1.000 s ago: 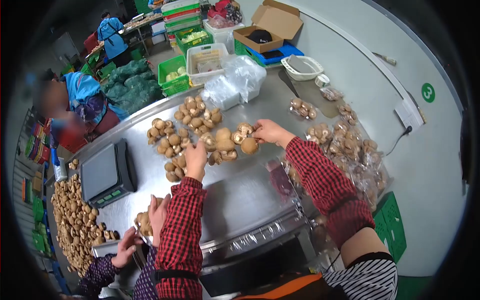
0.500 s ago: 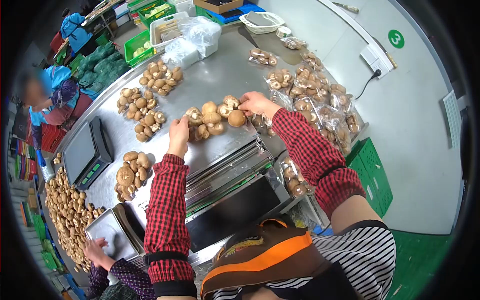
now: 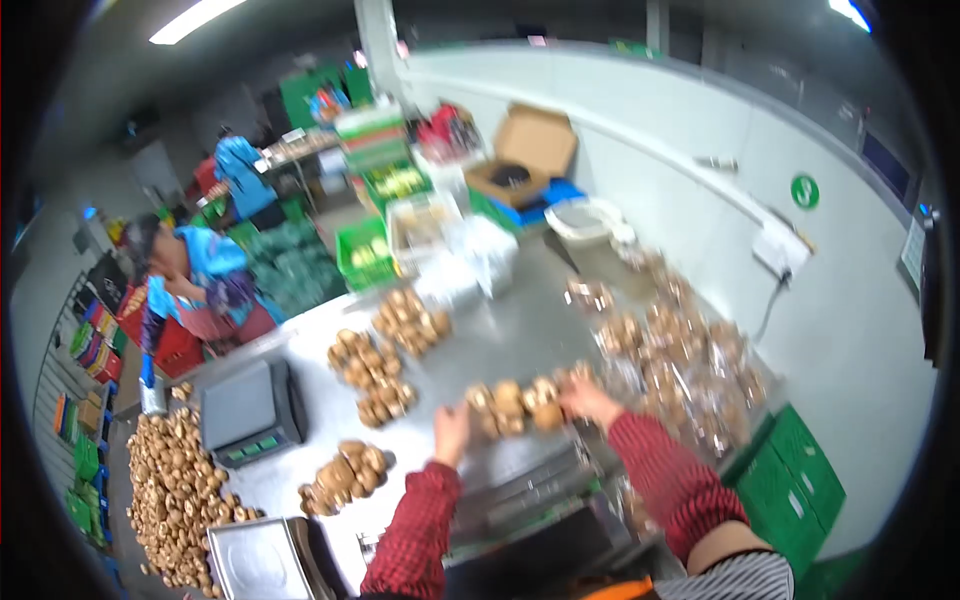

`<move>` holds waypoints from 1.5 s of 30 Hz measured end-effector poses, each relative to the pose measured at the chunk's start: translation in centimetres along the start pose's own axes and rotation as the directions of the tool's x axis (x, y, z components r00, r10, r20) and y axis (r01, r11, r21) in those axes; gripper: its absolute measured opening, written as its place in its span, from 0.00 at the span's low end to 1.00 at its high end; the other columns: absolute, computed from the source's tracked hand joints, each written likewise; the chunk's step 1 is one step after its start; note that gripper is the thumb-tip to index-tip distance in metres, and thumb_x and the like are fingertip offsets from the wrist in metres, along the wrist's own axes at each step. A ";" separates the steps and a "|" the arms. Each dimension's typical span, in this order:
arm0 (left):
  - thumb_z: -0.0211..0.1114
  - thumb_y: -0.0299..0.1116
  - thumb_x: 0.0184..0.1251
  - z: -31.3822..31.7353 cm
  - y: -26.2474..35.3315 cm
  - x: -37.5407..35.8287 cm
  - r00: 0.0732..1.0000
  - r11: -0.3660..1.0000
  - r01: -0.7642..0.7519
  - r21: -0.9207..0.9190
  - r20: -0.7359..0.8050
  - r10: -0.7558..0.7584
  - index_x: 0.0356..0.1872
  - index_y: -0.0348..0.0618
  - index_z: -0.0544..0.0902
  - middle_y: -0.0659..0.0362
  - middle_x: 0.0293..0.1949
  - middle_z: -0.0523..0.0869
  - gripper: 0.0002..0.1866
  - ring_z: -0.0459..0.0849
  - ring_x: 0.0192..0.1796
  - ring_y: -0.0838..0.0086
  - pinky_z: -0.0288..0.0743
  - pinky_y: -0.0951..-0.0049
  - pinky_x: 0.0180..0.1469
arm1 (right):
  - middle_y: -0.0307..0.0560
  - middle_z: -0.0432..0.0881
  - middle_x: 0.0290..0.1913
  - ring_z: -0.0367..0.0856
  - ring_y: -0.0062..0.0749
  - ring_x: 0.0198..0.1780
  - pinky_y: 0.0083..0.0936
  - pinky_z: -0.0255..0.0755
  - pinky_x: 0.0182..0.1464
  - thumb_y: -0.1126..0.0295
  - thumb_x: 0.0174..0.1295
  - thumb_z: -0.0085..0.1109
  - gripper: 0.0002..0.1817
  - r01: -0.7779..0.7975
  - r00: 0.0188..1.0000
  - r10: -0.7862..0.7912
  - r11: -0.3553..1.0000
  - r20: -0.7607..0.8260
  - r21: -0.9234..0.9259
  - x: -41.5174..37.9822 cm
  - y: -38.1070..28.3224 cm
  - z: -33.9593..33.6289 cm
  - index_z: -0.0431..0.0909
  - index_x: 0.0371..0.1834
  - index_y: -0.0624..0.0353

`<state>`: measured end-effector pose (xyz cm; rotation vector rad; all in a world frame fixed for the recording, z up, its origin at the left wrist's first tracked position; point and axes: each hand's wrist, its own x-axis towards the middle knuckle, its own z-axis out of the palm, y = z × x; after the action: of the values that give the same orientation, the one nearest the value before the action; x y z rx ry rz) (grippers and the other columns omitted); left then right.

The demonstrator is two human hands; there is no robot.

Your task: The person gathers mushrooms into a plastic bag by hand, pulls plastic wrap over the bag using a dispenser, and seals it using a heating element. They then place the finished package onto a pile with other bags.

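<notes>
A small cluster of brown shiitake mushrooms [image 3: 511, 405] lies on the steel table between my hands. My left hand [image 3: 452, 435] is closed at the cluster's left end, while my right hand [image 3: 590, 397] grips its right end, fingers on the outer mushrooms. Motion blur smears the fingertips, and I cannot make out whether film or a bag surrounds the cluster. Just in front is the metal-edged wrapping machine [image 3: 530, 490], partly hidden by my arms. Nearest my left hand are other shiitake piles [image 3: 345, 478] on the table.
Bagged mushrooms [image 3: 690, 370] crowd the right side. A scale [image 3: 250, 410] stands on the left, near a large loose mushroom heap [image 3: 180, 490] and a metal tray [image 3: 258, 560]. Clear plastic bags [image 3: 480, 250] lie at the back. A co-worker [image 3: 205, 280] is across the table.
My view has tilted up and swung left, so the scene sits lower and further right, with more room visible. Both hands keep their places at the cluster's ends. The nearby co-worker's hand at the tray has left view.
</notes>
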<state>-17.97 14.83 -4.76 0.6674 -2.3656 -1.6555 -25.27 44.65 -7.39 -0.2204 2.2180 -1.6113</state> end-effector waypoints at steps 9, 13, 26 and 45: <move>0.62 0.44 0.66 -1.1 1.6 -1.8 0.991 1.000 0.013 0.001 0.132 -0.013 0.66 0.36 0.68 0.39 0.51 0.84 0.32 0.85 0.51 0.58 0.77 0.65 0.53 | 0.53 0.82 0.44 0.85 0.37 0.42 0.29 0.84 0.40 0.78 0.63 0.61 0.17 -0.152 0.985 0.150 0.988 -0.090 -0.019 -1.8 -3.7 1.5 0.71 0.53 0.71; 0.61 0.43 0.67 -1.2 0.6 -1.5 0.982 0.997 0.051 -0.057 0.184 -0.040 0.63 0.35 0.72 0.42 0.47 0.86 0.28 0.86 0.48 0.60 0.77 0.65 0.52 | 0.53 0.81 0.44 0.85 0.38 0.42 0.29 0.84 0.40 0.78 0.63 0.61 0.17 -0.162 0.982 0.166 0.986 -0.091 0.048 -1.6 -3.8 1.7 0.71 0.54 0.72; 0.61 0.46 0.69 1.5 0.0 1.6 0.983 0.996 -0.087 0.015 0.165 0.083 0.60 0.30 0.75 0.43 0.45 0.86 0.28 0.85 0.46 0.64 0.78 0.67 0.49 | 0.52 0.82 0.43 0.85 0.33 0.38 0.24 0.83 0.34 0.74 0.61 0.65 0.20 -0.176 0.963 0.192 0.980 -0.187 0.097 -2.8 -4.3 1.6 0.72 0.54 0.72; 0.66 0.36 0.66 -4.5 3.5 -12.0 0.971 0.952 -0.211 -0.223 0.060 0.230 0.47 0.32 0.82 0.49 0.41 0.87 0.17 0.86 0.45 0.66 0.77 0.69 0.50 | 0.32 0.73 0.27 0.68 0.14 0.27 0.16 0.63 0.30 0.82 0.54 0.59 0.12 0.214 0.860 -0.062 0.945 -0.507 0.247 -9.4 -9.5 2.6 0.76 0.43 0.64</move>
<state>-6.53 17.49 1.39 0.2863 -2.1756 -1.8338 -16.60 42.52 2.90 0.1391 2.3046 -2.2648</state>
